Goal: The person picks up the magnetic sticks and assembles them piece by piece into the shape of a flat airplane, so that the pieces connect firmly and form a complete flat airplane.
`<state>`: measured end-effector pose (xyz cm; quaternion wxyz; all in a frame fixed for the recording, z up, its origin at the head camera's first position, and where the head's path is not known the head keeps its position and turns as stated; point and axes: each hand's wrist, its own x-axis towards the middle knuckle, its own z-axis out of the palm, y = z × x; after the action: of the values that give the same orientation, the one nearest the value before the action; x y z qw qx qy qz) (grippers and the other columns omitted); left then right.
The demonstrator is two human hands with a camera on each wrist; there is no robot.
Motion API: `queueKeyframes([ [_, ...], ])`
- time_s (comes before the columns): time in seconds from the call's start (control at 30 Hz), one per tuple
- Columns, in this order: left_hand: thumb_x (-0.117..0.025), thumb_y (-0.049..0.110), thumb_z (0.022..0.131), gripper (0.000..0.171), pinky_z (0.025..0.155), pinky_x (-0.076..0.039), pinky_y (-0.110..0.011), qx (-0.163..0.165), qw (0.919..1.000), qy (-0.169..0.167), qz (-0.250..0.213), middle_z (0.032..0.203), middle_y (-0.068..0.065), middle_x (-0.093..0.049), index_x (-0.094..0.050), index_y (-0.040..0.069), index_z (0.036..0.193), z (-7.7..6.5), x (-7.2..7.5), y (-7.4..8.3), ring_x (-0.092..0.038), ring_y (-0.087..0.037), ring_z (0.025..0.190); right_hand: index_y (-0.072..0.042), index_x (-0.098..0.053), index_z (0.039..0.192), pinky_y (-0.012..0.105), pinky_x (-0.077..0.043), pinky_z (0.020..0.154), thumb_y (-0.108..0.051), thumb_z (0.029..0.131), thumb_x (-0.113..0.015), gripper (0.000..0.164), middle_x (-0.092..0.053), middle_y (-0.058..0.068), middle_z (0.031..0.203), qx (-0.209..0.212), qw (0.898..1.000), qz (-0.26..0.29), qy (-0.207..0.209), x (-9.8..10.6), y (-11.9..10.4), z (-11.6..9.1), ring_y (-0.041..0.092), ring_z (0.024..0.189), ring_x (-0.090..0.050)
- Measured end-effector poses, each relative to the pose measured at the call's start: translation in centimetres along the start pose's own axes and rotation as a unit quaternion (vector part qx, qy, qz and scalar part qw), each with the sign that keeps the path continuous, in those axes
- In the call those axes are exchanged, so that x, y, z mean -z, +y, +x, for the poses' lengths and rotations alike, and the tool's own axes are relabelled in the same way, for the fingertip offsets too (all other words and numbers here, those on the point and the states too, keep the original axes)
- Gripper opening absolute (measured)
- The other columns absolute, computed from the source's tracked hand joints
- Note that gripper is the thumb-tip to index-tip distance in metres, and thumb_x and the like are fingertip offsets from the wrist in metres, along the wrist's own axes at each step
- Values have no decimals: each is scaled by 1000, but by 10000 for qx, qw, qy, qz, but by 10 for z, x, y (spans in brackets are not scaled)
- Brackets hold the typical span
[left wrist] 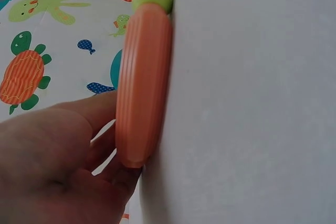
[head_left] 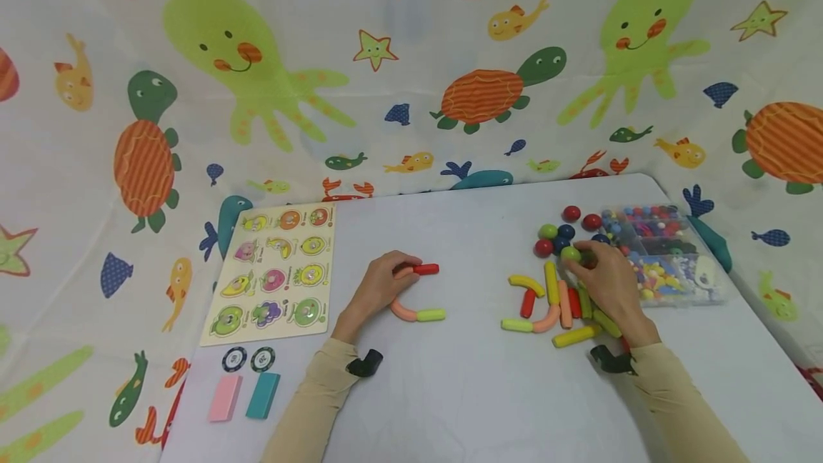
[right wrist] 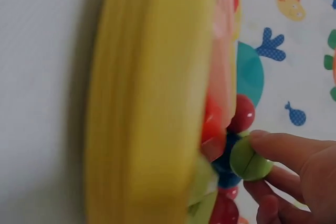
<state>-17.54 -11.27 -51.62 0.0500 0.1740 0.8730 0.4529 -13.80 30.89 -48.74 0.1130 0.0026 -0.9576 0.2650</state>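
In the head view my left hand (head_left: 381, 284) holds a salmon curved stick (head_left: 403, 273) between thumb and fingers, its end against a short red stick (head_left: 426, 269). Below it, a second salmon curved piece (left wrist: 143, 87) joins a light green stick (head_left: 431, 315), so the pieces trace an open C on the table. In the left wrist view the fingertips are hidden behind the near curved piece. On the other side, my right hand (head_left: 607, 281) pinches a green ball (right wrist: 250, 159) with a dark line across it, over a cluster of red balls (head_left: 544, 248) and dark blue balls (head_left: 566, 232).
Several loose coloured sticks (head_left: 576, 336) lie below the balls. A clear compartment box of beads (head_left: 681, 301) stands at the right. A fruit puzzle board (head_left: 257, 281), two poker chips (head_left: 234, 359), a pink block (head_left: 225, 399) and a teal block (head_left: 263, 396) lie at the left.
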Motion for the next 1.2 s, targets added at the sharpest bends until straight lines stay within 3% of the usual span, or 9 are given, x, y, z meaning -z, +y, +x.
queueKeyframes([
  [0.27, -75, 15, 92, 28, 98, -51, -40, 27, 10000, 20, -52, 118, -1, -71, -73, 12, 121, 1, -2, 0, -61, -19, 108, -4, -67, 125, 28, -39, 57, -30, 94, -74, 41, -65, 15, 95, 19, 9996, 282, -74, -2, -20, 7, 25, 78, -52],
  [0.6, -76, 16, 92, 27, 96, -51, -38, 8, 10000, 59, -46, 116, 0, -71, -73, 14, 119, 1, -2, -2, -62, -17, 107, -5, -67, 125, 26, -45, 71, -23, 93, -76, 38, -68, 14, 107, 361, 9945, 892, -416, -25, -59, 18, 24, 89, -57],
  [0.87, -76, 16, 92, 27, 97, -51, -38, -58, 10000, 51, -60, 117, 1, -72, -73, 14, 119, 3, 0, -2, -62, -17, 109, -5, -69, 120, 45, -53, 86, -21, 90, -79, 36, -70, 11, 111, 822, 9865, 1224, -718, -56, -95, 24, 26, 98, -64],
  [1.2, -77, 18, 91, 25, 96, -51, -36, -50, 9999, 129, 25, 113, 2, -72, -74, 14, 117, 4, 0, -2, -64, -15, 107, -5, -68, 121, 44, -55, 91, -18, 88, -80, 37, -70, 10, 113, 1100, 9723, 1515, -1400, -88, -133, 20, 25, 101, -65],
])
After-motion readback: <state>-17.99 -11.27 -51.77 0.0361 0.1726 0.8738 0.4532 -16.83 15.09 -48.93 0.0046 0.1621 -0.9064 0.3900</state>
